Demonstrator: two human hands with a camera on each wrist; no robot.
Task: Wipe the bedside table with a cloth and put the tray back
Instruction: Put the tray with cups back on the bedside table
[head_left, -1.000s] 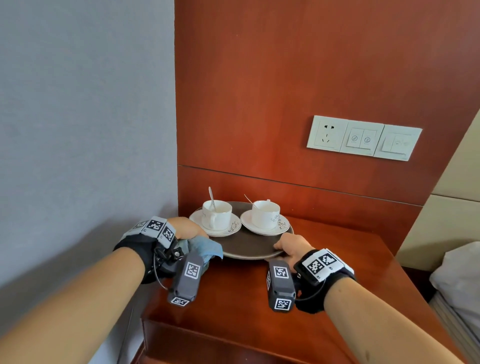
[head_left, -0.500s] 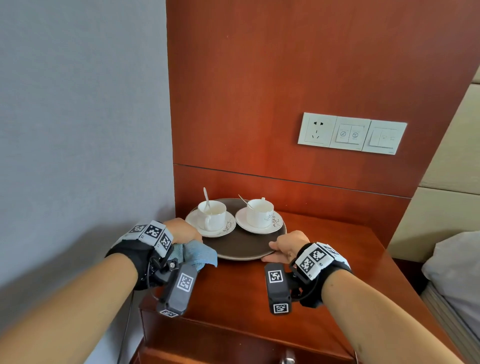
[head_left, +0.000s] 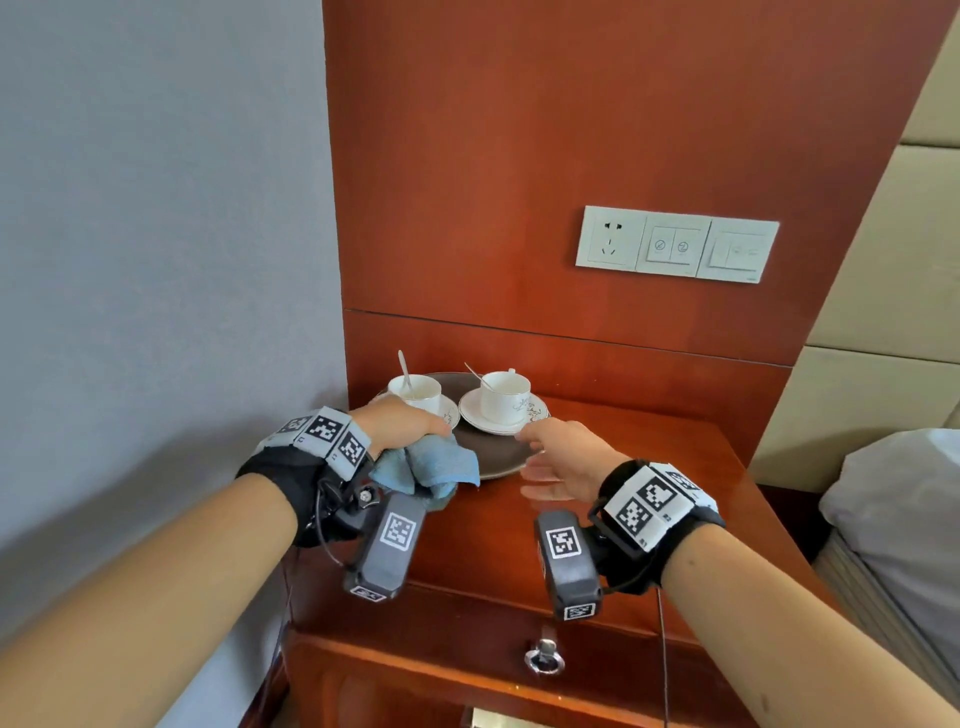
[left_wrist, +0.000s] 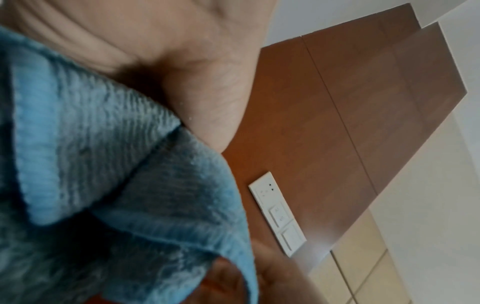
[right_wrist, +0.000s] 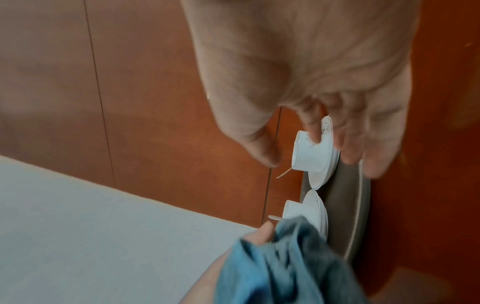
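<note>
A round brown tray (head_left: 491, 449) with two white cups on saucers, one on the left (head_left: 415, 392) and one on the right (head_left: 504, 396), rests at the back left of the red-brown bedside table (head_left: 519, 551). My left hand (head_left: 400, 423) grips a bunched blue cloth (head_left: 426, 465) over the tray's front left rim. The cloth (left_wrist: 103, 185) fills the left wrist view under my palm (left_wrist: 182, 72). My right hand (head_left: 563, 454) hovers just off the tray's front right rim, fingers loose and holding nothing. The right wrist view shows its spread fingers (right_wrist: 348, 144) near the tray (right_wrist: 345, 205) and the cloth (right_wrist: 285, 267).
A grey wall (head_left: 156, 260) runs along the table's left side and a wood panel with a white socket and switch plate (head_left: 675, 244) stands behind it. A drawer with a ring pull (head_left: 544, 657) is below the top. Bedding (head_left: 893, 509) lies to the right.
My right hand has let go of the tray's rim and drawn back a little. The left hand with the cloth has lifted slightly at the tray's left edge. The tray stays put.
</note>
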